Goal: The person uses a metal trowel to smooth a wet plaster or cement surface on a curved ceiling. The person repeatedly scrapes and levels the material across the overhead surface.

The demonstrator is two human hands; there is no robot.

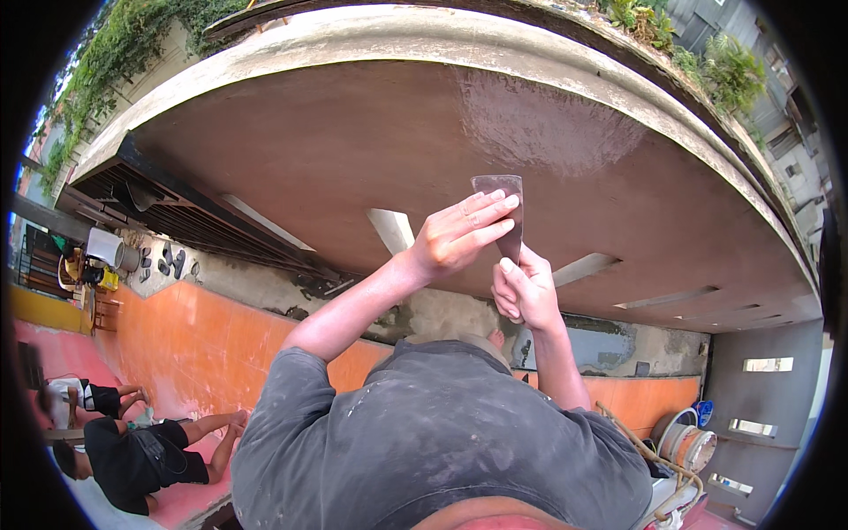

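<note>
My right hand (528,287) is closed around the lower end of a putty knife (513,247), its wide dark blade pointing up and away from me. Across the face of that blade lie the fingers of my left hand (455,237), pressed close together; its thumb is hidden. Beyond the knife stands a brown plastered wall (336,132), and the tool looks apart from it. A wet, shiny patch (548,124) shows on the wall's upper part, ahead of my hands.
Narrow slots (391,231) pierce the wall. A dark metal gate (194,212) stands at left, sandals (172,259) near it. Orange flooring (212,340) runs behind me. Two people (141,455) are at lower left. A bucket (689,446) sits at lower right by a grey wall (764,415).
</note>
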